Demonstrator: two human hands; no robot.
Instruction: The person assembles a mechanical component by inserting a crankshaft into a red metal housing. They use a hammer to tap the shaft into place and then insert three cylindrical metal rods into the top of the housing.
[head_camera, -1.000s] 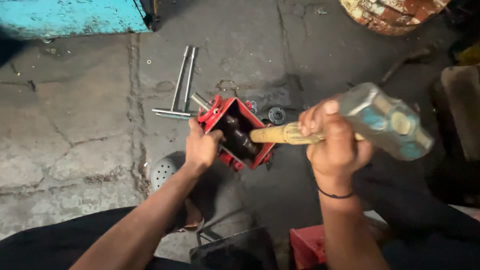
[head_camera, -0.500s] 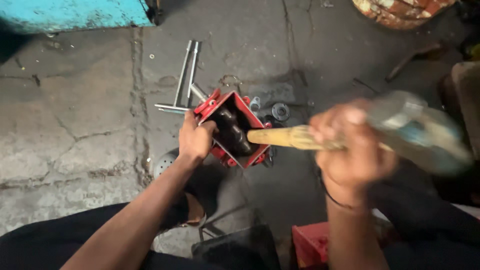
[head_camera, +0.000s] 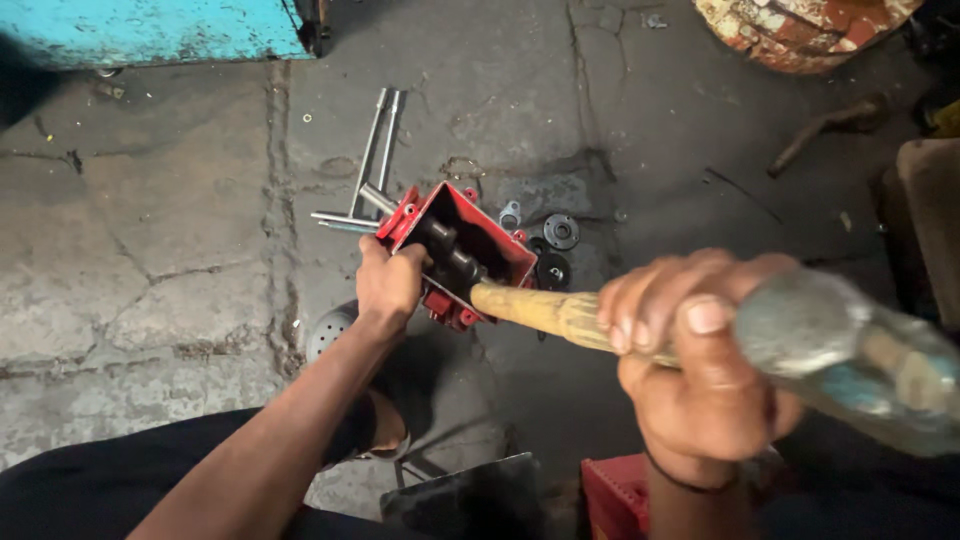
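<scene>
Red metal housing (head_camera: 455, 255): open-topped box casting, roughly square in plan, set corner-on to the camera on a cracked concrete floor (head_camera: 140, 260). Walls painted bright red inside and out, paint worn at the rim; small round lugs at the corners and along the lower edge. Dark, greasy shaft with gear-like parts (head_camera: 450, 255) lying diagonally across the interior. Plain steel shaft stub (head_camera: 374, 199) projecting from the far left wall.

Left hand (head_camera: 388, 285): clamped on the near left wall of the housing, fingers curled over the rim and closed on it, thumb on the outer face.

Right hand (head_camera: 690, 370): raised close to the camera, well right of the housing, fist wrapped tight around the wooden handle just below the hammer head; dark band at the wrist.

Hammer (head_camera: 850, 350): heavy head of grey metal with bluish-green paint, blurred at the right edge. Pale yellow wooden handle (head_camera: 540, 310), butt end reaching into the near corner of the housing; contact with the parts inside cannot be told.

Nearby on the floor: pair of long steel rods (head_camera: 375, 145) beyond the housing; dark round flange (head_camera: 561, 231), small bracket (head_camera: 510, 214) and black ring part (head_camera: 551, 270) just right of it; perforated round disc (head_camera: 330, 330) near the left forearm; second red piece (head_camera: 615, 495) by the right wrist; blue painted panel (head_camera: 150, 25) at top left.
</scene>
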